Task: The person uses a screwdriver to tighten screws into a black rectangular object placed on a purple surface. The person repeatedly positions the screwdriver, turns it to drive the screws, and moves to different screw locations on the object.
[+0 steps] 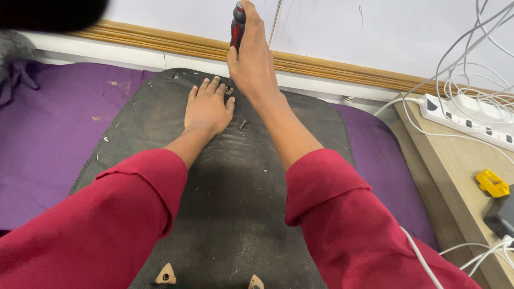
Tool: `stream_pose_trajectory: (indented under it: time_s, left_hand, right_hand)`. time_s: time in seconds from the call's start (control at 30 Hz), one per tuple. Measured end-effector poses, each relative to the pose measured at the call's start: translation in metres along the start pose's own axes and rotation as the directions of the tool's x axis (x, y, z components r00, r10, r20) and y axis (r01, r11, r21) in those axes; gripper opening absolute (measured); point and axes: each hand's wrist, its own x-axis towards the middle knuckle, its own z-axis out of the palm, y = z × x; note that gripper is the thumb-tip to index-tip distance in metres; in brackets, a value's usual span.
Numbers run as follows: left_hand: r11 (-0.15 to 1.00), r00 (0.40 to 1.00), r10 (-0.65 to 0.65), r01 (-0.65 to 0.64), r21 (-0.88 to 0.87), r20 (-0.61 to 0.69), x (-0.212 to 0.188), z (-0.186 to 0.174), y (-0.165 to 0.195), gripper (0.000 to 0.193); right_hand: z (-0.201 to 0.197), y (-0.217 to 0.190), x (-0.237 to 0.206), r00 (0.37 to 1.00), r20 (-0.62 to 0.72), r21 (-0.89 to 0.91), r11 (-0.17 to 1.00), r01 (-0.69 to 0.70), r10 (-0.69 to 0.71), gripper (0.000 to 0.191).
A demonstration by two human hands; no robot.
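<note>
My right hand (pixel 251 59) has a closed grip on the screwdriver (pixel 237 27), upright over the black panel (pixel 230 182); my left hand (pixel 208 109) lies flat, steadying the panel beside the tip.

Red-and-black screwdriver handle (pixel 237 27) top cut by upper edge; shaft, tip hidden behind right hand (pixel 251 64). Dark blurred shape (pixel 51 13) top-left unidentifiable.

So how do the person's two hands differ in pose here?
The left hand lies flat, fingers spread, on the dark fabric panel; the right hand is raised and closed around an upright red-and-black screwdriver. The left holds nothing. Both wear maroon sleeves.
</note>
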Motion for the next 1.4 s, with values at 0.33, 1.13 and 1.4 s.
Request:
stream_pose_trajectory:
  time_s: [0.33,1.13,1.4]
  left_hand:
    - [0.995,0.997,0.078,-0.079,0.059,0.023,0.009,0.000,-0.004,0.061]
    - [0.989,0.987,0.083,-0.099,0.112,0.141,0.002,-0.017,-0.011,0.066]
    - [0.992,0.987,0.061,-0.076,0.100,0.146,0.001,-0.022,-0.011,0.065]
  right_hand:
    - [0.009,-0.002,0.006,0.982,-0.019,-0.023,0.982,-0.186,0.186,0.078]
    - [0.011,-0.005,0.015,0.990,0.008,-0.003,0.990,-0.142,0.142,0.083]
    - [0.015,0.000,0.011,0.986,0.017,0.021,0.986,-0.167,0.167,0.085]
